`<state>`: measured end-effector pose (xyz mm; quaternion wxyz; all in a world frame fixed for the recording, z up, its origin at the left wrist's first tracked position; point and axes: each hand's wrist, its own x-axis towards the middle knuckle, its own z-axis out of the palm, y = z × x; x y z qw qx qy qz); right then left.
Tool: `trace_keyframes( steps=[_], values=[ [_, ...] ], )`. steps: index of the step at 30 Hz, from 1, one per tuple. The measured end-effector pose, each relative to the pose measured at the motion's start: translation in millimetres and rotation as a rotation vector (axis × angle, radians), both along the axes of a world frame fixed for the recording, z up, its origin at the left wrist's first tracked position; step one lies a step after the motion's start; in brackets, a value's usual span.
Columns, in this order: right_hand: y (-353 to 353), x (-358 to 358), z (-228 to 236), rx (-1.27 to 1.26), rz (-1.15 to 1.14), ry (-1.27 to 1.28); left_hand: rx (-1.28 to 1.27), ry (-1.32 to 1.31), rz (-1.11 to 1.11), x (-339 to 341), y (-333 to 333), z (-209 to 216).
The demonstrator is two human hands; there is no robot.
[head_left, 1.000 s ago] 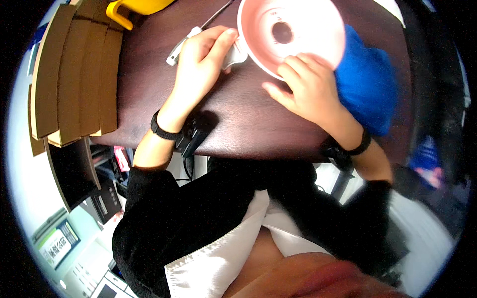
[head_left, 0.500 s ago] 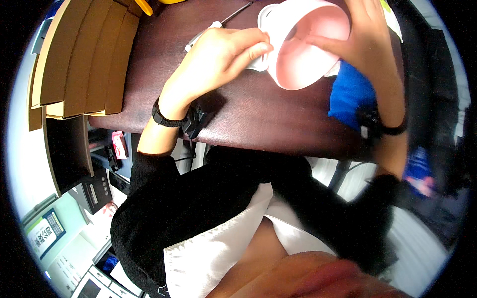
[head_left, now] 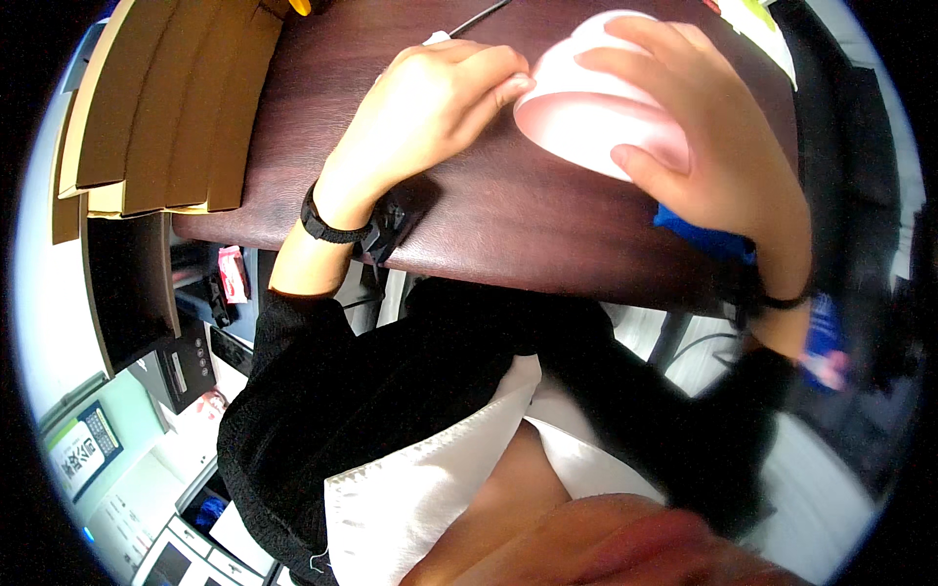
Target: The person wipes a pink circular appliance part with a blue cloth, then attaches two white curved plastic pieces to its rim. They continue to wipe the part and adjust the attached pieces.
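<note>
A pink bowl-shaped piece (head_left: pixel 586 122), pale on the outside, is tilted over the table with its hollow side toward me. My right hand (head_left: pixel 689 117) is wrapped over it from the right, fingers across the outside and thumb at the near rim. Closed in a pinch, my left hand (head_left: pixel 445 103) has its fingertips against the bowl's left edge; what lies between them is hidden. Beyond that hand lies a tool with a thin dark shaft (head_left: pixel 479 18) and a white handle, mostly covered. Blue cloth (head_left: pixel 699 234) shows below my right wrist.
The dark reddish-brown table (head_left: pixel 489 225) curves along its near edge. Stacked brown cardboard (head_left: pixel 186 107) stands at its left. A small black object (head_left: pixel 391 230) sits beside my left wrist. A white and yellow-green packet (head_left: pixel 757 29) is at the far right.
My right hand has swung from inside the bowl to over its outside, and the bowl has turned, its opening now facing nearer me. My left hand has barely moved.
</note>
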<state>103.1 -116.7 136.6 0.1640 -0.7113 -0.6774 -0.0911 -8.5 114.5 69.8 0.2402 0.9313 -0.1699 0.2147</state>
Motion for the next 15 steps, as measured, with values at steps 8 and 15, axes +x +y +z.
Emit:
trace_keyframes(
  steps=[8, 15],
  values=[
    [-1.9, -4.6, -6.9, 0.016, -0.124, 0.271, -0.083, 0.075, 0.009, 9.3, 2.0, -7.2],
    [-2.8, -34.0, -7.4, 0.063, -0.242, 0.19, -0.175, 0.108, 0.012, 8.2, 2.2, -6.9]
  ],
)
